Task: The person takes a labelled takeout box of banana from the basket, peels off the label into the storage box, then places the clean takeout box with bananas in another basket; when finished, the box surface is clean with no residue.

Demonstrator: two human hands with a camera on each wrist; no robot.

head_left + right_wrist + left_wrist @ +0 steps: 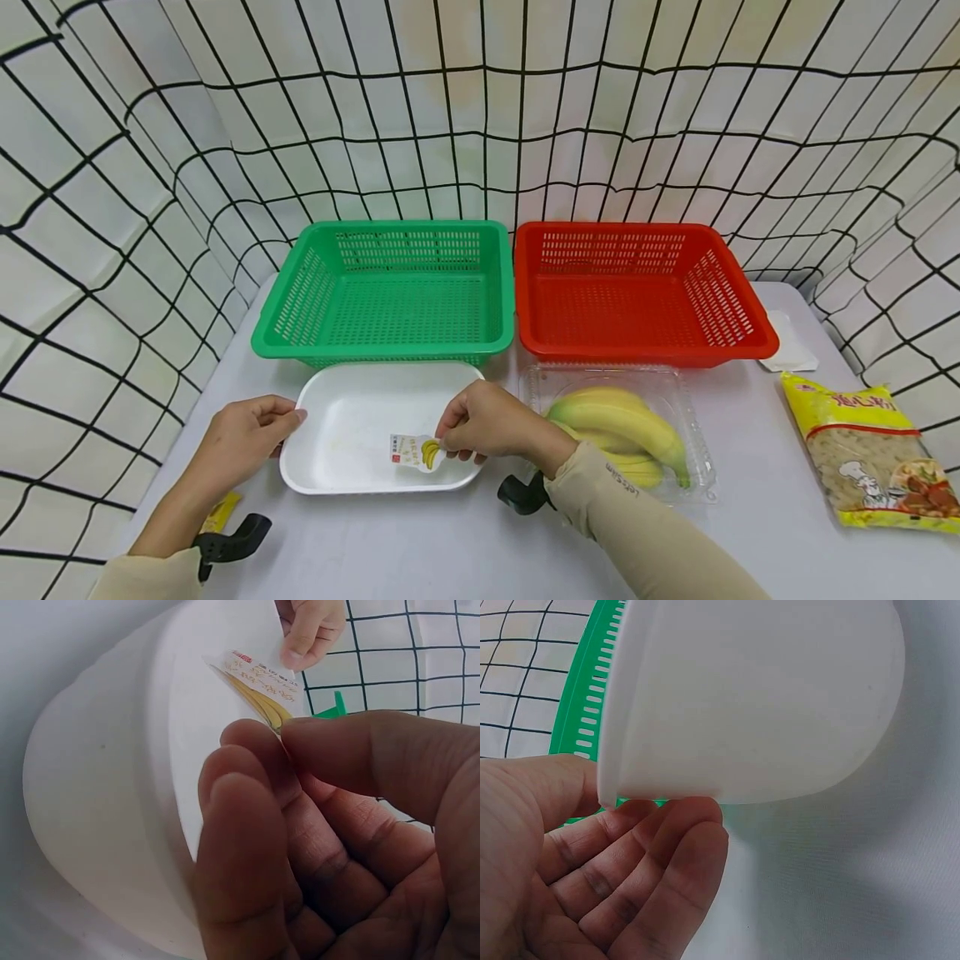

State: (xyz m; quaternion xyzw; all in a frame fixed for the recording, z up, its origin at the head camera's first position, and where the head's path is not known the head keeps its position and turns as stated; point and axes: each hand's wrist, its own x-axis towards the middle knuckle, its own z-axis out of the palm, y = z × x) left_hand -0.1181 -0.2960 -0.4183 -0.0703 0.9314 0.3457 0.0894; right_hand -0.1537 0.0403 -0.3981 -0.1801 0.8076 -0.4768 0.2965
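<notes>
L grip pinches white tray by rim, prob. to steady it; R grip pinches banana label at one end, prob. so print's uncovered.

A green basket and red basket line the table's far edge; a yellow-ended bag lies near the right.

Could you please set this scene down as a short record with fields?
Left hand: holds the left edge of the white tray
Right hand: pinches the right end of the banana label, over the tray
Behind the tray: green basket
Right of that basket: red basket
Right of the tray: bananas in a clear container
Far right: yellow printed bag
</notes>
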